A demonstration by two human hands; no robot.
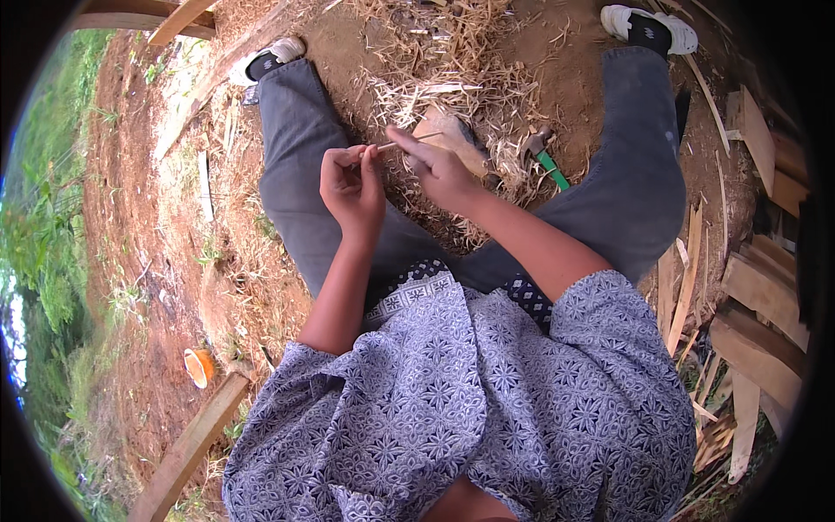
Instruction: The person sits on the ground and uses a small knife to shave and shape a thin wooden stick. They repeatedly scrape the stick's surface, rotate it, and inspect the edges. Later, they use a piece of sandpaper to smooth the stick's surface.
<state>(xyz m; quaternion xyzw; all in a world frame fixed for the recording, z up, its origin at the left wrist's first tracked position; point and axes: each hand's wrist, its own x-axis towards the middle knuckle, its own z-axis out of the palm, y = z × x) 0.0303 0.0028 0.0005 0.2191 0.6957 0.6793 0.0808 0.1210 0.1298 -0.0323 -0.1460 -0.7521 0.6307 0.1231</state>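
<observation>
Between my knees, both hands are on a thin pale wooden stick (388,147). My left hand (352,184) pinches its near end between thumb and fingertips, the other fingers curled in. My right hand (442,180) lies across the stick further along, fingers pressed together over it; whether it also holds a small tool is hidden. The stick's thin far end points right, past the right fingers. Beneath and just beyond the hands is a tan block (454,143), stone or wood. To its right a claw hammer (550,168) with a green handle lies on the ground by my right thigh.
Wood shavings (470,65) cover the soil between my feet. Cut timber pieces (761,291) are stacked at the right, with long strips (687,278) beside them. On the left are a wooden beam (196,444), an orange container (199,368) and green plants (52,235).
</observation>
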